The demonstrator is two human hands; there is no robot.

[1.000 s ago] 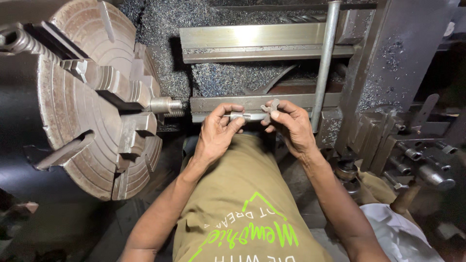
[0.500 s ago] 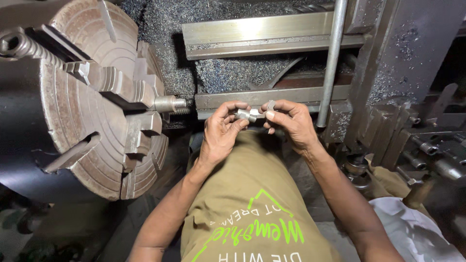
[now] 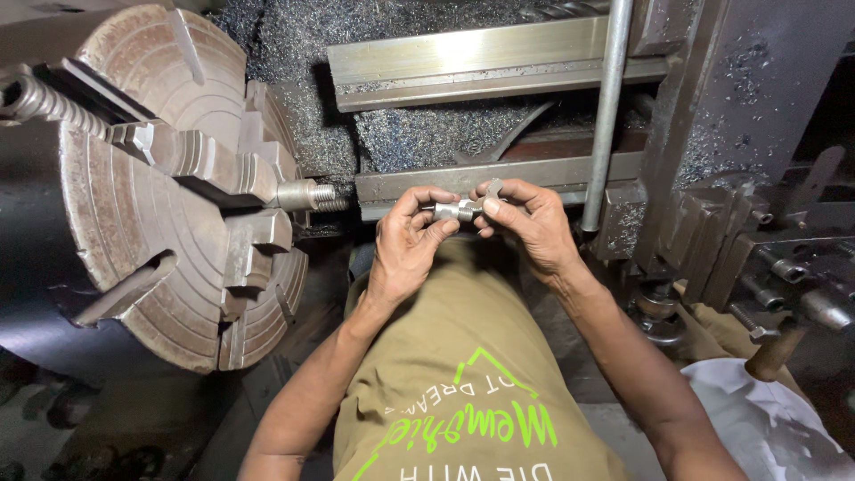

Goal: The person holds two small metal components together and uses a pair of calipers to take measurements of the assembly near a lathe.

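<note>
Both my hands meet in front of my chest over a small silvery metal fitting (image 3: pixel 457 210), a short cylinder with a nut-like end. My left hand (image 3: pixel 408 245) pinches its left end between thumb and fingers. My right hand (image 3: pixel 527 227) grips the right end, with a small metal piece (image 3: pixel 492 188) at its fingertips. To the left stands a large lathe chuck (image 3: pixel 151 205) with stepped jaws, and a short threaded workpiece (image 3: pixel 307 194) sticks out of its centre, apart from my hands.
The lathe bed rails (image 3: pixel 481 53) run behind my hands, with grey metal swarf (image 3: pixel 419 138) heaped between them. A vertical steel rod (image 3: pixel 607 107) stands just right of my hands. The tool post with bolts (image 3: pixel 775 258) and a white cloth (image 3: pixel 775 419) lie at right.
The view has shifted slightly. My hands stay together on the fitting, fingers turning a little around it.
</note>
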